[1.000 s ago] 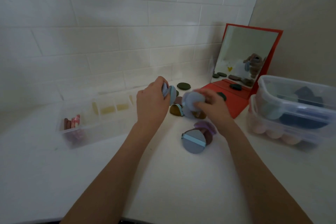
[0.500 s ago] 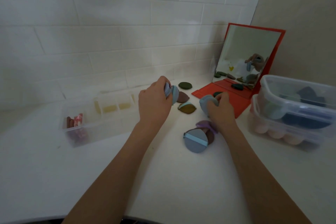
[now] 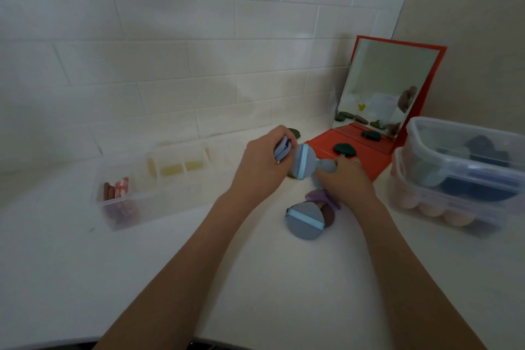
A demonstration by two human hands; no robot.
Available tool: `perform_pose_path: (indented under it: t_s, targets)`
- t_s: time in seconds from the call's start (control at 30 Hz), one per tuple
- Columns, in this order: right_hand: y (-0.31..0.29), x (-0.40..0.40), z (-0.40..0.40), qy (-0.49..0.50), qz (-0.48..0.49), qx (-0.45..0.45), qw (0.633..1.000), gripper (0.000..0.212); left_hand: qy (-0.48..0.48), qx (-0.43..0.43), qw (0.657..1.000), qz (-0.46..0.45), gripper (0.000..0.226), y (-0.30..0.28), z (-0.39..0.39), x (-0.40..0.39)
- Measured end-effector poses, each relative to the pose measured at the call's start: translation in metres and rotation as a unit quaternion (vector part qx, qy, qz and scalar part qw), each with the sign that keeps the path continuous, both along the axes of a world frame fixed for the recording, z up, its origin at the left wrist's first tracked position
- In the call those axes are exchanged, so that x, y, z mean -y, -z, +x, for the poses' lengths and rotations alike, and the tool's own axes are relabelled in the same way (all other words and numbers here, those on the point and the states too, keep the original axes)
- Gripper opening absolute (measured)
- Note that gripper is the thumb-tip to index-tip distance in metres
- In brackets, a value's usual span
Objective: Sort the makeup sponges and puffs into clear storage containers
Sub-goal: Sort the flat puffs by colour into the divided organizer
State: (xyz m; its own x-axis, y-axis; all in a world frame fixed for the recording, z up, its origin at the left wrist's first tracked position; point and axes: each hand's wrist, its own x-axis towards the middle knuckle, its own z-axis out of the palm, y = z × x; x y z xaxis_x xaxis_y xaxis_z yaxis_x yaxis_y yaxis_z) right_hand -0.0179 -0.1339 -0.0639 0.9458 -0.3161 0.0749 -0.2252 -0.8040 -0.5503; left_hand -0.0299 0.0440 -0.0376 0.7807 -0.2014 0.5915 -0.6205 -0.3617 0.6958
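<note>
**Puffs in both hands beside the mirror**

The left hand point(image 3: 261, 162) pinches a few blue puffs point(image 3: 281, 148); a strapped one point(image 3: 304, 161) stands just left of the right hand point(image 3: 345, 179), which curls round a blurred grey-blue sponge point(image 3: 326, 165). Left of the red mirror point(image 3: 389, 88) sits a divided box point(image 3: 159, 179); right of it, stacked tubs point(image 3: 466, 167). More puffs point(image 3: 305, 220) lie on the counter point(image 3: 113, 278) below the hands. No writing is readable.

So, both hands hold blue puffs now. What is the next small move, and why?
Probably the right hand should pass its blue puff into the stack that the left hand grips. The puff is already against that stack, and another blue puff lies on the counter to collect.
</note>
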Motion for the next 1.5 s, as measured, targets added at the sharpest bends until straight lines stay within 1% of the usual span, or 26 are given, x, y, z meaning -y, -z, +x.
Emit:
perform_pose_path:
  t_s: [0.1,0.13,0.17,0.2,0.23,0.27,0.33,0.37,0.4,0.47,0.53,0.63,0.73,0.83,0.9,0.93,1.03,1.1,1.17,1.23,1.27,1.3,1.37,1.4,1.43,1.5]
  targets:
    - [0.001,0.003,-0.002,0.003,-0.039,0.038,0.999,0.037,-0.005,-0.036,0.999,-0.011,0.011,0.002,0.001,0.003]
    - [0.001,0.005,-0.003,-0.002,-0.033,0.069,0.997,0.034,-0.011,-0.04,0.999,-0.006,0.01,0.002,0.002,0.003]
    - [0.0,0.006,-0.004,-0.011,-0.001,0.104,0.994,0.03,-0.015,-0.042,0.999,0.001,0.008,0.002,0.003,0.003]
    - [-0.002,0.007,-0.005,-0.021,0.066,0.14,0.988,0.024,-0.018,-0.041,0.999,0.009,0.007,0.003,0.003,0.004]
    - [-0.006,0.008,-0.007,-0.032,0.166,0.163,0.972,0.018,-0.02,-0.037,0.999,0.02,0.006,0.004,0.002,0.004]
    - [-0.012,0.008,-0.01,-0.047,0.282,0.167,0.943,0.015,-0.024,-0.033,0.999,0.032,0.006,0.005,0.002,0.005]
    - [-0.021,0.009,-0.016,-0.101,0.5,0.128,0.851,0.021,-0.03,-0.036,0.998,0.033,0.005,0.008,0.002,0.008]
    - [-0.023,0.011,-0.018,-0.138,0.551,0.1,0.817,0.024,-0.03,-0.043,0.998,0.02,0.005,0.009,0.002,0.009]
    - [-0.023,0.011,-0.02,-0.176,0.558,0.074,0.808,0.025,-0.031,-0.051,0.998,0.006,0.005,0.01,0.003,0.01]
    - [-0.021,0.007,-0.021,-0.218,0.501,0.044,0.836,0.023,-0.044,-0.064,0.997,-0.015,0.006,0.01,0.004,0.011]
    - [-0.017,0.001,-0.022,-0.217,0.456,0.038,0.862,0.026,-0.055,-0.066,0.995,-0.044,0.009,0.011,0.007,0.011]
    - [-0.016,-0.001,-0.025,-0.22,0.468,0.041,0.855,0.026,-0.054,-0.072,0.993,-0.076,0.01,0.01,0.008,0.011]
    - [-0.015,0.001,-0.024,-0.239,0.454,0.054,0.857,0.03,-0.018,-0.104,0.99,-0.096,0.015,0.006,0.004,0.012]
    - [-0.013,0.0,-0.022,-0.247,0.448,0.072,0.856,0.037,0.005,-0.132,0.989,-0.073,0.035,0.004,0.002,0.014]
    - [-0.013,-0.001,-0.021,-0.23,0.448,0.081,0.86,0.033,0.003,-0.145,0.988,-0.051,0.048,0.005,0.002,0.014]
    - [-0.014,-0.002,-0.021,-0.218,0.426,0.081,0.874,0.03,-0.001,-0.145,0.988,-0.049,0.049,0.006,0.003,0.013]
    - [-0.02,0.0,-0.023,-0.18,0.254,0.059,0.948,0.023,-0.016,-0.097,0.995,-0.032,0.047,0.005,0.003,0.01]
    - [-0.028,0.002,-0.028,-0.201,0.154,0.002,0.967,0.026,-0.023,-0.04,0.999,-0.014,0.04,0.004,0.001,0.008]
    - [-0.037,0.002,-0.034,-0.26,0.096,-0.1,0.956,0.023,-0.039,-0.008,0.999,-0.022,0.035,0.003,0.0,0.007]
    - [-0.038,-0.002,-0.037,-0.315,0.007,-0.183,0.931,0.019,-0.048,0.009,0.998,-0.041,0.036,0.002,-0.002,0.007]
    - [-0.036,-0.005,-0.037,-0.329,-0.032,-0.188,0.925,0.019,-0.05,0.012,0.997,-0.049,0.037,0.002,-0.003,0.007]
    - [-0.034,-0.008,-0.036,-0.336,-0.049,-0.164,0.926,0.018,-0.052,0.012,0.997,-0.055,0.04,0.001,-0.003,0.006]
    - [-0.031,-0.008,-0.034,-0.339,-0.031,-0.082,0.937,0.013,-0.058,0.008,0.997,-0.059,0.045,0.001,-0.002,0.005]
    - [-0.032,-0.007,-0.035,-0.34,-0.001,-0.051,0.939,0.013,-0.063,0.007,0.996,-0.057,0.044,0.001,-0.002,0.004]
    - [-0.035,-0.007,-0.035,-0.336,0.046,-0.033,0.94,0.011,-0.069,0.008,0.996,-0.054,0.043,0.001,-0.002,0.004]
    - [-0.038,-0.007,-0.039,-0.303,0.187,-0.002,0.934,0.008,-0.08,0.017,0.995,-0.062,0.038,-0.001,-0.002,0.002]
